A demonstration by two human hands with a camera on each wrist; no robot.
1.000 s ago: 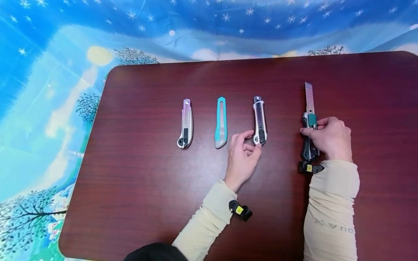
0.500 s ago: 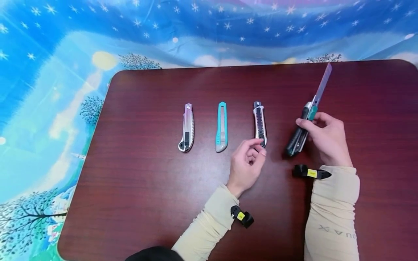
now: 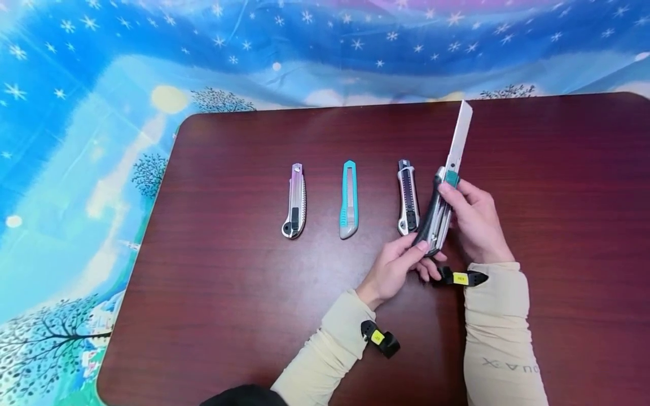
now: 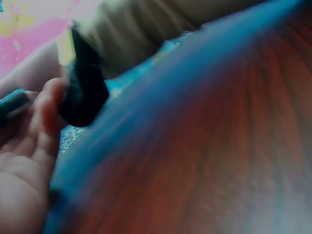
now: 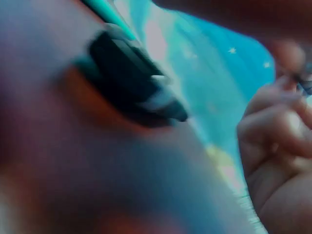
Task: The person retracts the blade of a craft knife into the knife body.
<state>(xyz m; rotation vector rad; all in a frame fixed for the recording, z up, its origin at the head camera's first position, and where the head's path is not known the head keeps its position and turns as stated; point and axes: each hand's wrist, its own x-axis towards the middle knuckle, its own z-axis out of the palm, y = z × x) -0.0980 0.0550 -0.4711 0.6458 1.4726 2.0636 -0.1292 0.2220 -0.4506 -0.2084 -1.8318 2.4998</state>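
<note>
A snap-off utility knife (image 3: 431, 220) with a black and silver handle, a green slider and a long bared blade (image 3: 460, 132) is held above the table, blade pointing away. Around its upper handle, by the slider, my right hand (image 3: 479, 223) grips it with the thumb on top. My left hand (image 3: 391, 268) pinches the handle's lower end between thumb and fingers. Just left of it lies a white and black utility knife (image 3: 408, 197), partly covered at its bottom end. Both wrist views are blurred; the left one shows my left palm (image 4: 22, 180) beside the dark handle end (image 4: 13, 105).
Farther left on the dark red table (image 3: 228, 316) lie a teal utility knife (image 3: 349, 200) and a silver and purple one (image 3: 294, 200), roughly parallel. A snowy printed cloth (image 3: 315, 39) stands behind the table. Each sleeve carries a black wrist strap.
My right hand has lifted the knife off the table and brought it left. My left hand has left the white and black knife and taken hold of the lifted knife's lower end.
</note>
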